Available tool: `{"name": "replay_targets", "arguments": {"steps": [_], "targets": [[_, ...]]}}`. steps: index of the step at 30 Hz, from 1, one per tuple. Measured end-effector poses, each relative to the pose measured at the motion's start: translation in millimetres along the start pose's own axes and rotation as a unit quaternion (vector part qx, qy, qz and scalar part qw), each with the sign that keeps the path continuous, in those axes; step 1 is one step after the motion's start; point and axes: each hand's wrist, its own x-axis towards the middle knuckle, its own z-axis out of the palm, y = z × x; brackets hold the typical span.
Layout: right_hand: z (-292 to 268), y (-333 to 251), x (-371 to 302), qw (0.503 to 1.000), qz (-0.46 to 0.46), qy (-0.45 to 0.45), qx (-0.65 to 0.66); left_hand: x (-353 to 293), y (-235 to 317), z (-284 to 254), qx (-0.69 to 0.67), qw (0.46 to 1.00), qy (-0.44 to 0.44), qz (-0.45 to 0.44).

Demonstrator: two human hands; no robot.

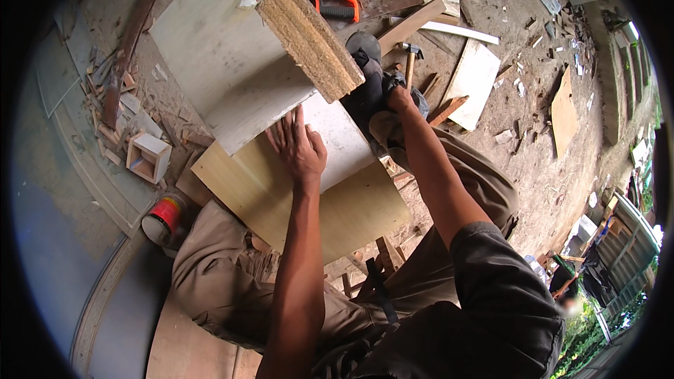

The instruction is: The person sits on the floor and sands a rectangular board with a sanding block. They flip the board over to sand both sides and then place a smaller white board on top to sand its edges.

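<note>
White panel (203, 35): its near edge overlaps a yellowish sheet (351, 210) from where I look. At that edge, my left hand (303, 153), wide, fingers straight. Right of the panel, my right hand (401, 98) at a dark bundle (421, 104) (grip obscured; cannot tell). Hammer (410, 69) also right of the panel.

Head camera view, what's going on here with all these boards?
The person's left hand is spread over a white panel and yellowish plywood, reaching the edge of a larger, thick white board. The right hand is near a hammer, at something dark; its grip isn't clear. An orange-and-black saw handle lies farther off.
</note>
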Motion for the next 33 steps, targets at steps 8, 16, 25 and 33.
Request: {"name": "replay_targets", "arguments": {"steps": [8, 16, 25, 33], "targets": [[24.6, 30.8, 27.8, 0.997, -0.047, 0.005, -0.064, 3.7, 9.0, 3.4, -0.014, 1.000, 0.008, 0.004], [36.7, 44.8, 37.7, 0.996, -0.005, -0.025, -0.086, 2.9, 10.8, 5.2, -0.017, 1.000, -0.001, 0.002], [38.0, 60.7, 59.4, 0.980, -0.032, -0.123, -0.152, 5.0, 16.2, 6.4, -0.024, 1.000, -0.007, 0.002], [14.6, 67.5, 54.8, 0.905, -0.226, -0.161, -0.324, 5.6, 19.4, 11.9, -0.034, 0.999, -0.002, 0.013]]}}
